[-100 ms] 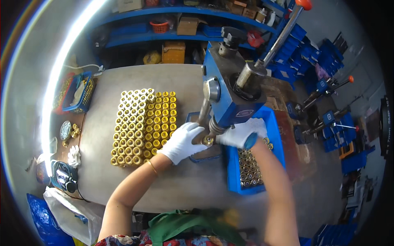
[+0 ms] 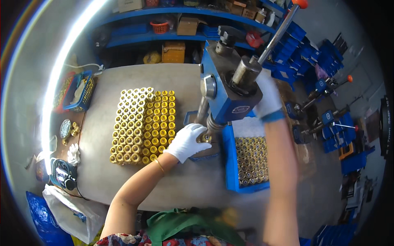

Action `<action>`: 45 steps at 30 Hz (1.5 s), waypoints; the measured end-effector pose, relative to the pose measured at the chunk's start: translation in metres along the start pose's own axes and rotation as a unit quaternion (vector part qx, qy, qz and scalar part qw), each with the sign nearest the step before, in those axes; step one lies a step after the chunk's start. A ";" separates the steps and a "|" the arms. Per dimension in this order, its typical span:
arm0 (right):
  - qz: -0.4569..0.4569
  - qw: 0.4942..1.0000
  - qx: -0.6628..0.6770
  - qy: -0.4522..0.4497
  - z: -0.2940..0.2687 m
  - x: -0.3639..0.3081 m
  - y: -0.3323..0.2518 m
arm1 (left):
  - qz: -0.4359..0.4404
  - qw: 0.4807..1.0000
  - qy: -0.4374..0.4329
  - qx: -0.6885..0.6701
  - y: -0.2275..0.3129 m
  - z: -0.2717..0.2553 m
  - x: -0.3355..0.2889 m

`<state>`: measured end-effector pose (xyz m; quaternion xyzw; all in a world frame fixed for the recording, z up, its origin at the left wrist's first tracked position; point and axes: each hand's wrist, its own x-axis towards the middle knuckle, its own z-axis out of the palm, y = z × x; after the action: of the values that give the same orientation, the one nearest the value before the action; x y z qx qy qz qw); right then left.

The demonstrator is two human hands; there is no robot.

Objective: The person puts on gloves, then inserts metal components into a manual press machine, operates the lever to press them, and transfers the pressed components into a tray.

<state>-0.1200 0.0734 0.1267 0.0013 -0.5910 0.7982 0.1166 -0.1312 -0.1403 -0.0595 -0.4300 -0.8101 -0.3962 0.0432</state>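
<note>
My left hand (image 2: 186, 142), in a white glove, pinches a small round brass fitting (image 2: 205, 138) under the ram (image 2: 214, 123) of a blue hand press (image 2: 232, 78). My right hand (image 2: 269, 96), also gloved, is beside the right of the press head, below the long lever (image 2: 279, 35) with its red knob. It is smeared by motion and partly behind the press, so its fingers cannot be made out. Left of the press, brass fittings (image 2: 135, 127) stand in close rows, the left block higher than the right. More fittings (image 2: 251, 160) fill part of a blue tray (image 2: 232, 172) to the right.
Blue and red baskets (image 2: 84, 92) stand at the table's left edge. A spare white glove (image 2: 73, 154) and a black-and-blue device (image 2: 63, 175) lie nearer. Two smaller presses (image 2: 328, 117) are at the right. Blue shelves (image 2: 180, 10) with boxes run along the back.
My right hand has moved from beside the ram up and away, to the right of the press head, uncovering the tray. My left hand stays at the fitting under the ram.
</note>
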 end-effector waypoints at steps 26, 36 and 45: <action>-0.204 0.913 0.052 -0.349 -0.041 -0.126 -0.155 | -0.062 0.996 0.018 -0.062 0.020 0.025 0.012; -0.101 0.595 -0.772 -0.202 -0.123 -0.049 0.042 | -0.006 0.992 0.106 0.075 -0.026 -0.045 0.010; 0.075 0.565 -0.810 -0.136 -0.114 -0.097 0.134 | -0.124 0.927 0.202 0.290 -0.151 -0.105 0.003</action>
<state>-0.0355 0.1260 -0.0476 -0.0299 -0.9967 -0.0195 -0.0731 -0.2715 -0.2576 -0.0778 -0.2059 -0.9106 -0.2244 0.2792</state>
